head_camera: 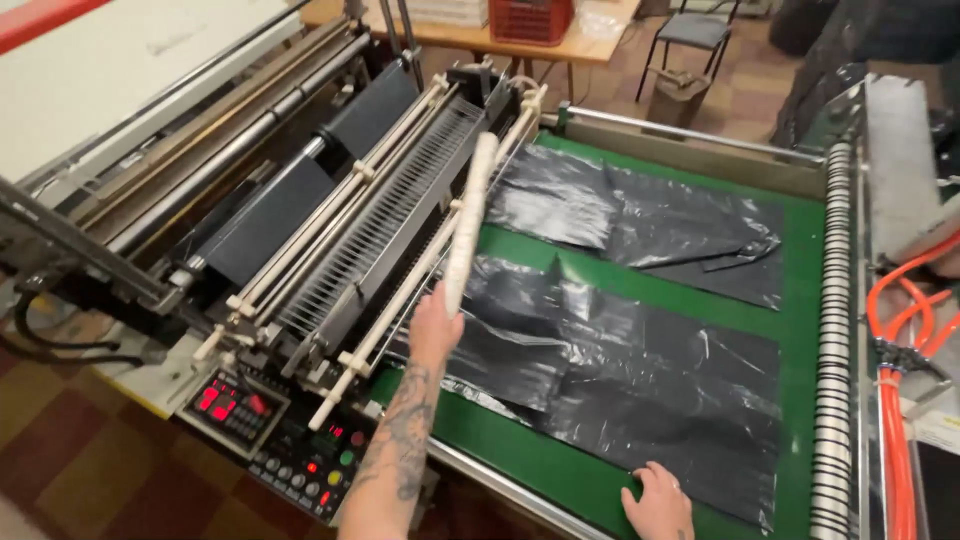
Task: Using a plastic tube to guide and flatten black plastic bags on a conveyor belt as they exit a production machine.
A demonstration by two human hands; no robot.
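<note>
While the left hand [432,325] is raised above the machine, its fingers are closed around the lower end of a long white stick [468,222], which looks wrapped in pale cloth or tape. This stick points up and away from the person, a little tilted, and its upper end is over the row of thin metal teeth [385,215] at the mouth of the machine. The forearm of this hand has dark tattoos.

The right hand [657,497] lies flat, with the fingers spread, at the near edge of the green belt [800,300]. Its fingertips touch the edge of the nearer black plastic sheet [640,385], which is wrinkled and lies flat on the belt. A second black plastic sheet [640,215] lies further away on the same belt, apart from the first one, with a strip of green between them.

On the right side of the belt runs a long ribbed roller [833,340], and beside it hang some orange hoses [900,400]. Near the left elbow there is a control panel [275,435] with red lighted digits and small round buttons. Behind the machine stand a wooden table [460,35] with a red crate [530,18] on it, and a dark chair [695,30] on the checkered floor
</note>
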